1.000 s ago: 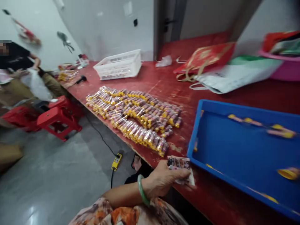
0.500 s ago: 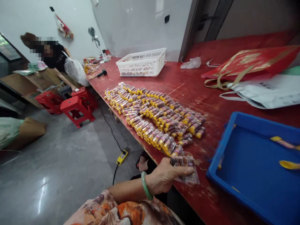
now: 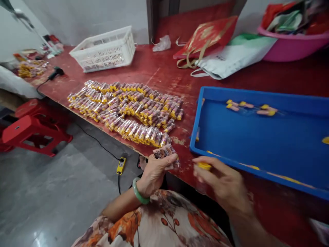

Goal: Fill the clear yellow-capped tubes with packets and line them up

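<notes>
Left fingers pinching wrappers, right fingers closed on a yellow-topped piece

With my left thumb pressed on top, I hold a small stack of printed wrappers near the front edge of the counter. My right hand is gripping the piece by its yellow end, apart from the wrappers and just beside the near left corner of the blue tray. Whatever hangs below that yellow end is too blurred for me to tell.

Both grips sit close to the edge, so I judge a slip would cost me: if my thumb eased, the slick-looking wrappers could fan out and slide into my lap or down to the floor. A light hold on the yellow end could drop the piece the same way.

Just beyond my left hand lie the rows of wrapped pieces, packed along the edge; a careless wrist could nudge the nearest ones off. Inside the tray, a few loose pieces rest by the far wall. Farther back stand a white basket and a pink basin. Below, a black cable crosses the floor and could snag a foot.
</notes>
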{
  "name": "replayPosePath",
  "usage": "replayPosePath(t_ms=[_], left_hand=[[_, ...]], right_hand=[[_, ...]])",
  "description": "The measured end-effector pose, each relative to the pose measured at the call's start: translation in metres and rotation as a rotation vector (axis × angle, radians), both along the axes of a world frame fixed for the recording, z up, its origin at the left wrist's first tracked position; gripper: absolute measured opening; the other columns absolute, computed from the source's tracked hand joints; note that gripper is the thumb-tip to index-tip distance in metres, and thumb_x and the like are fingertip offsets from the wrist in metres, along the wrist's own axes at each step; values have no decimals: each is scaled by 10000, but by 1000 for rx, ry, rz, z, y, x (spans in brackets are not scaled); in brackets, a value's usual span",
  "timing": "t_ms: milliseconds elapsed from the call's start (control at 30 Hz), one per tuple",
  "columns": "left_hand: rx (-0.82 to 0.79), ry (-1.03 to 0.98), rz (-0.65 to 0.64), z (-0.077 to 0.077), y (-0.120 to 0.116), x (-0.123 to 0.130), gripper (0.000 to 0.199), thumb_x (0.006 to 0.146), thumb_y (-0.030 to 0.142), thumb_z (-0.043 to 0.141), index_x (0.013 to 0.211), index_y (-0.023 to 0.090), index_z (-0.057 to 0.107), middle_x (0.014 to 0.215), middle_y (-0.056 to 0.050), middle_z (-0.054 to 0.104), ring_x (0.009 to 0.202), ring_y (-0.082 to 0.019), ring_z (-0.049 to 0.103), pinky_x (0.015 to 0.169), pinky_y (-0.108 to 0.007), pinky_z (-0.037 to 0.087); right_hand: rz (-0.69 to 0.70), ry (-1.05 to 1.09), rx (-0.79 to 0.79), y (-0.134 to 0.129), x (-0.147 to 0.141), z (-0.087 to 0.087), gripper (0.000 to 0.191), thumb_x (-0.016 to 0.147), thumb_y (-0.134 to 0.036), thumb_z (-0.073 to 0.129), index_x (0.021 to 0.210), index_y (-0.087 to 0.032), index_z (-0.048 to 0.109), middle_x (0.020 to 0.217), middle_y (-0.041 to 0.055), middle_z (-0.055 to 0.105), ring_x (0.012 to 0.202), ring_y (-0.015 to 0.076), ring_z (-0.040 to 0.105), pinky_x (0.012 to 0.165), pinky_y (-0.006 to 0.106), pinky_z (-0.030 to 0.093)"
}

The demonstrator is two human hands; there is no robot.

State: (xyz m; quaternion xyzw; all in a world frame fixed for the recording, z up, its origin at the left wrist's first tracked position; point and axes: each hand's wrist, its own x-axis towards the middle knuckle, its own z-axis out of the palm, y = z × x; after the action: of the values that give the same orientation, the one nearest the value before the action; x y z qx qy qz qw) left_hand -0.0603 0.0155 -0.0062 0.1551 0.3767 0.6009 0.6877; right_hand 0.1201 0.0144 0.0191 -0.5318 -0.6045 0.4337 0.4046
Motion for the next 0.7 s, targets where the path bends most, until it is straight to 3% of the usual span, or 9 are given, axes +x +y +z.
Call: replayPosePath(t_ms=[67, 167, 400, 533, 700], left_hand=[[10, 1, -23, 0, -2, 0, 295, 613, 233, 860, 828, 118, 694, 782, -28, 673, 660, -117, 611, 635, -239, 507], [-5, 6, -38, 1, -6, -1, 281, 605, 241, 864, 760, 113, 668, 691, -5, 645, 594, -103, 591, 610, -234, 510], [-62, 78, 29, -3, -6, -9, 335, 648, 303, 838, 889, 119, 696, 796, -33, 688, 635, -123, 624, 604, -245, 532], [-87, 54, 90, -4, -5, -11, 384, 627, 282, 854, 942, 132, 693, 875, -44, 698, 706, -140, 648, 625, -249, 551], [-149, -23, 95, 4, -6, -7, 386, 619, 278, 861, 943, 168, 683, 888, -14, 694, 711, -134, 648, 599, -253, 572]], right_hand=[[85, 34, -92, 5, -23, -8, 239, 752, -391, 687, 856, -177, 704, 622, 8, 625, 522, 135, 558, 464, 230, 435], [180, 46, -94, 16, -45, -17, 203, 726, -357, 668, 788, -172, 725, 625, 3, 632, 575, 137, 577, 533, 228, 457], [200, 67, -178, 21, -40, -17, 255, 752, -411, 654, 790, -161, 685, 476, -37, 503, 438, 103, 444, 439, 221, 373], [176, 142, -93, 11, -21, -14, 223, 815, -393, 656, 883, -183, 630, 724, 6, 606, 586, 109, 532, 524, 207, 436], [163, 317, 118, -7, -11, -19, 139, 879, -269, 617, 986, -217, 545, 969, 30, 573, 687, 107, 565, 605, 227, 492]])
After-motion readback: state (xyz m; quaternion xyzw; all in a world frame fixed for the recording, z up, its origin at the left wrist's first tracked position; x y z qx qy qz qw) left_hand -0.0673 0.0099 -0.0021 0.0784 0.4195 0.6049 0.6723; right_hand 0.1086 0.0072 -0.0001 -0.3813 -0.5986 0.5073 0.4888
